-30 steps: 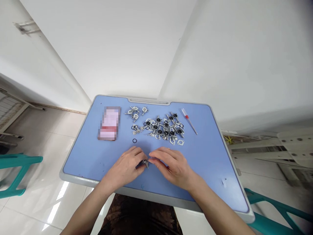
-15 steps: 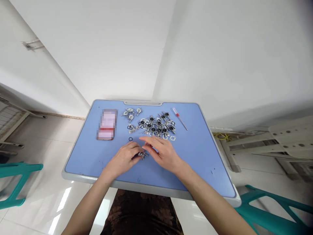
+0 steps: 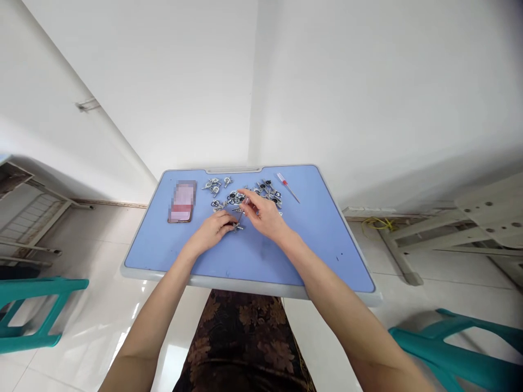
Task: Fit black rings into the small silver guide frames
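A: Left hand (image 3: 213, 228)?
B: Fingers grasping a small metal fitting (image 3: 237, 226), low over the near-middle of the table (image 3: 261, 264).
A: Right hand (image 3: 265, 216)?
B: Fingers pinched round the handle of a slim screwdriver (image 3: 247, 201), shaft slanting down toward the fitting. Whether the tip touches, cannot tell.
A: Beyond the hands?
B: A pile of black-capped fittings (image 3: 232, 197), partly hidden by the right hand. A smaller cluster of flanged fittings (image 3: 213, 185) lies farther left, near a phone (image 3: 188, 193). A red-banded screwdriver (image 3: 291, 190) lies right of the pile.
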Tool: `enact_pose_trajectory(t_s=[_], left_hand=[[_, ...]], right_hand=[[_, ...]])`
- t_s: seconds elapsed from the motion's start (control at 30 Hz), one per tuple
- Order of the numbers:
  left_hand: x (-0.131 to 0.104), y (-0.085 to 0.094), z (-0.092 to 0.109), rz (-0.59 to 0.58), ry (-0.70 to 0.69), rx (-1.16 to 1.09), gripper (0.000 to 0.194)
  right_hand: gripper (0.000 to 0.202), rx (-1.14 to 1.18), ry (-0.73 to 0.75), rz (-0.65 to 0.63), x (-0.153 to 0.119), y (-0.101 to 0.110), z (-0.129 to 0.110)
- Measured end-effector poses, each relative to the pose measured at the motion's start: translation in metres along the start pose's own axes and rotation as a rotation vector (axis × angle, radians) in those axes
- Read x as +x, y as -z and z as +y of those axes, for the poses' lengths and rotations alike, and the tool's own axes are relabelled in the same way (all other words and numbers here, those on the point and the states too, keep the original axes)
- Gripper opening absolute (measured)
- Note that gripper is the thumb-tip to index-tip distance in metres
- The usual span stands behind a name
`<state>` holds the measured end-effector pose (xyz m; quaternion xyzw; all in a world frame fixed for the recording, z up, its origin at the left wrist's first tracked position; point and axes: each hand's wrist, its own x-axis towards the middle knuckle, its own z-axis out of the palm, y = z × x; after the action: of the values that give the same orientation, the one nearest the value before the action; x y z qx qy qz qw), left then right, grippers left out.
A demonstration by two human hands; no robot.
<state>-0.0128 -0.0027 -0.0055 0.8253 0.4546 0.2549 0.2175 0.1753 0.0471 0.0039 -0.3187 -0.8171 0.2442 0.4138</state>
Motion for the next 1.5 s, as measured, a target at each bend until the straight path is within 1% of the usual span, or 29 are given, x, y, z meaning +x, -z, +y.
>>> enact_pose_trajectory(t_s=[0.23, 0.43, 0.63, 1.0, 1.27, 1.33, 1.43, 1.5], left_hand=[[0.004, 0.004, 0.000, -0.001, 0.027, -0.051, 0.014], [0.004, 0.004, -0.004, -0.002, 0.025, -0.035, 0.015], [0.003, 0.005, -0.001, 0.004, 0.016, -0.025, 0.014], [-0.008, 0.005, 0.001, 0.048, -0.021, -0.025, 0.015], [-0.007, 0.005, -0.001, 0.074, 0.052, -0.127, 0.013], [-0.008, 0.005, -0.003, 0.095, 0.060, -0.126, 0.014], [-0.009, 0.005, -0.006, 0.135, 0.109, -0.092, 0.016], [-0.010, 0.004, -0.007, 0.126, 0.144, -0.111, 0.017]], right_hand=[[0.033, -0.003, 0.011, 0.058, 0.005, -0.005, 0.004], [0.033, -0.016, 0.012, 0.070, 0.009, -0.009, 0.006], [0.032, -0.021, 0.018, 0.087, 0.009, -0.011, 0.009], [0.031, 0.001, 0.058, 0.057, 0.004, -0.010, 0.006], [0.029, 0.005, 0.099, 0.054, 0.002, -0.013, -0.003], [0.029, -0.004, 0.108, 0.052, 0.002, -0.014, -0.006], [0.030, -0.015, 0.122, 0.058, 0.003, -0.017, -0.010], [0.030, -0.023, 0.132, 0.056, 0.004, -0.018, -0.012]])
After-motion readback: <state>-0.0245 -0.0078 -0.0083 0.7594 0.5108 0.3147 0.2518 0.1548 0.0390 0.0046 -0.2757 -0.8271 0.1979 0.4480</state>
